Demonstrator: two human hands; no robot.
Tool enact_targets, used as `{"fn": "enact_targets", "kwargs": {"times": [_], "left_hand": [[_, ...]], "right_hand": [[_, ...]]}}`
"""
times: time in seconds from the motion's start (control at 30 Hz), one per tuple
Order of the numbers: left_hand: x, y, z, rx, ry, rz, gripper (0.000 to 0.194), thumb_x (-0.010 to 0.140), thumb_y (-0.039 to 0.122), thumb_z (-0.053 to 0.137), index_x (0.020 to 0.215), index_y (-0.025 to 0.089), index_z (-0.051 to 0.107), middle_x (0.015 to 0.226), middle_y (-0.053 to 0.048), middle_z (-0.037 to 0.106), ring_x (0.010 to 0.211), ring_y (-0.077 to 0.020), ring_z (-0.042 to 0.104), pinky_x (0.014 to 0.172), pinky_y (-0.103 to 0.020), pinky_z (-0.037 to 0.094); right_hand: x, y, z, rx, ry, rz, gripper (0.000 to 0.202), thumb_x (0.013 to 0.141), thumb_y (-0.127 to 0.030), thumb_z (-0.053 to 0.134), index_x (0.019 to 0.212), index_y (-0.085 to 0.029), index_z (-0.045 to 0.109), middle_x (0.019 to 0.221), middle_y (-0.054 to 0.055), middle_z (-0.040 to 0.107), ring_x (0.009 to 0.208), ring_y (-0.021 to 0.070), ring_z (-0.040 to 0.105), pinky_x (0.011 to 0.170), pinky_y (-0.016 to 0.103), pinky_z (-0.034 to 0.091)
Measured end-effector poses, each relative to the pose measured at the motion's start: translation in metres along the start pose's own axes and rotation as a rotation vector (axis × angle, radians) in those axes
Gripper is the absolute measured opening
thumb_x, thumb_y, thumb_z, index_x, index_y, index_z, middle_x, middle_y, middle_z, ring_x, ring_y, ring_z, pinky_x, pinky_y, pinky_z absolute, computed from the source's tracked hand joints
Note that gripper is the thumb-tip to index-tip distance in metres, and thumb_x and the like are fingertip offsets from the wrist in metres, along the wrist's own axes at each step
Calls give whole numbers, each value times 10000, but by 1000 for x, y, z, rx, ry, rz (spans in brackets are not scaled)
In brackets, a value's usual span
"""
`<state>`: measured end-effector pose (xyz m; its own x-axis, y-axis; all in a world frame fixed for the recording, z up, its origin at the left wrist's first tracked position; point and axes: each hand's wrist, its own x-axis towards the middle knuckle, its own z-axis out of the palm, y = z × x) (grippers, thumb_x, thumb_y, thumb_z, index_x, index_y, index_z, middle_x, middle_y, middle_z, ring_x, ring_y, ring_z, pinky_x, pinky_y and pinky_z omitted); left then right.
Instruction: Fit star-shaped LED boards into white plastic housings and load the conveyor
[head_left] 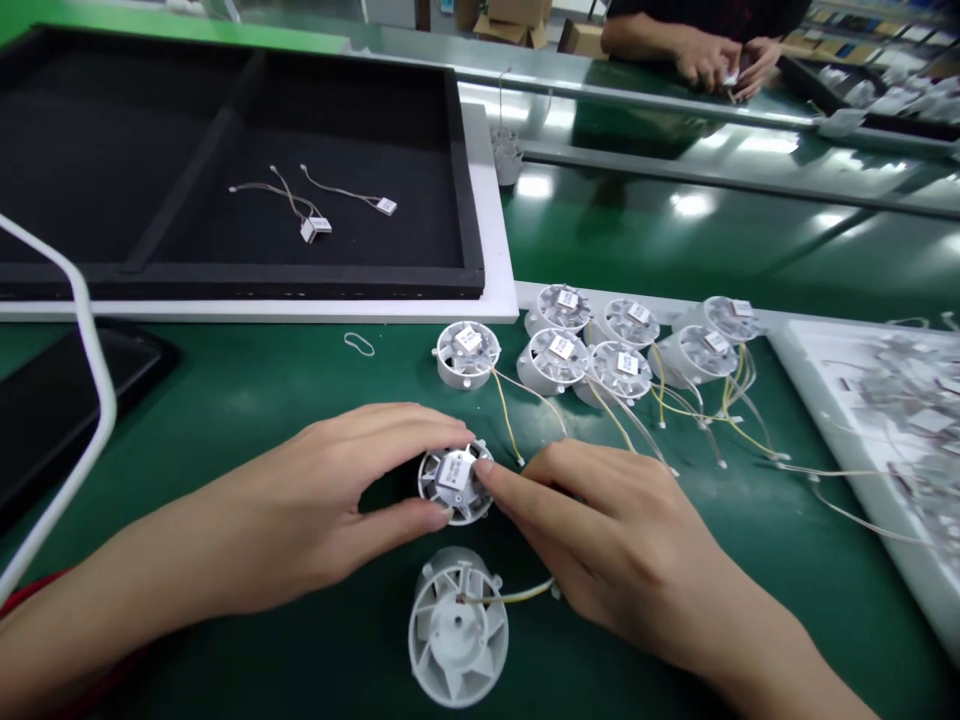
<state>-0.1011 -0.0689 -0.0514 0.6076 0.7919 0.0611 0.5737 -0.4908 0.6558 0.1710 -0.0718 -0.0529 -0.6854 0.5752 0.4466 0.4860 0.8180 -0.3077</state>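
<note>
Between my hands is a small round fan unit (454, 480) with a white labelled square on top. My left hand (352, 500) grips its rim, thumb at the near side and fingers at the far side. The index finger of my right hand (607, 520) presses the unit's right edge beside the label; its other fingers are curled. Just nearer to me stands a white cylindrical fan housing (459, 640), its blades and centre hub showing, with a yellow and white wire running right. Beyond my hands sits a single labelled fan (466, 355) with wires.
Several labelled fans (559, 360) with trailing wires stand behind my right hand. A black tray (360, 280) holds small wired squares. At right is a white foam tray (832, 420) of parts. A black object (75, 400) and white cable (82, 300) lie left. Across, a person's hands (720, 65) hold something.
</note>
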Motion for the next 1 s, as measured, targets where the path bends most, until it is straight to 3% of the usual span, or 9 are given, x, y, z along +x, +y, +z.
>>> {"fn": "enact_targets", "kwargs": {"times": [0.17,0.3,0.4,0.57,0.8,1.0], "left_hand": [[-6,-2,5,58,10,11,448,1094,547,620,1510,403,535,1493,58,678,1358,-186,669,1159,-295,584],[-1,-2,5,64,12,40,444,1092,552,630,1474,331,581,1416,7,731,1303,-226,706,1121,-343,614],[1,-3,6,31,-8,40,414,1091,519,645,1451,319,603,1405,-2,737,1306,-234,704,1133,-353,603],[3,-4,8,-33,2,23,399,1058,497,690,1417,339,618,1388,12,741,1258,-239,726,1101,-352,617],[7,-3,7,-17,11,26,374,1047,521,694,1366,332,648,1329,17,767,1180,-247,758,1041,-348,649],[5,-6,9,110,-5,170,400,1107,506,601,1443,296,545,1419,-46,722,1251,-256,738,1072,-361,641]], "right_hand": [[-1,-1,2,23,-16,35,287,1101,-79,498,1180,-86,775,744,-2,607,587,142,485,511,310,335],[-4,0,-1,34,-38,69,208,1084,-77,552,1200,-95,724,811,9,677,631,147,558,555,314,395],[-5,1,-4,-5,-73,88,198,1072,-64,546,1111,-137,725,863,18,719,649,157,601,565,326,409],[0,0,-2,-99,-88,84,314,1074,-21,464,937,-155,713,810,20,688,626,167,582,571,333,408],[2,-1,0,-176,-71,60,392,1056,4,415,892,-148,738,774,26,656,616,183,540,578,341,375],[1,0,-2,-164,-94,23,439,1017,37,392,890,-145,771,708,6,563,605,180,498,573,335,353]]}}
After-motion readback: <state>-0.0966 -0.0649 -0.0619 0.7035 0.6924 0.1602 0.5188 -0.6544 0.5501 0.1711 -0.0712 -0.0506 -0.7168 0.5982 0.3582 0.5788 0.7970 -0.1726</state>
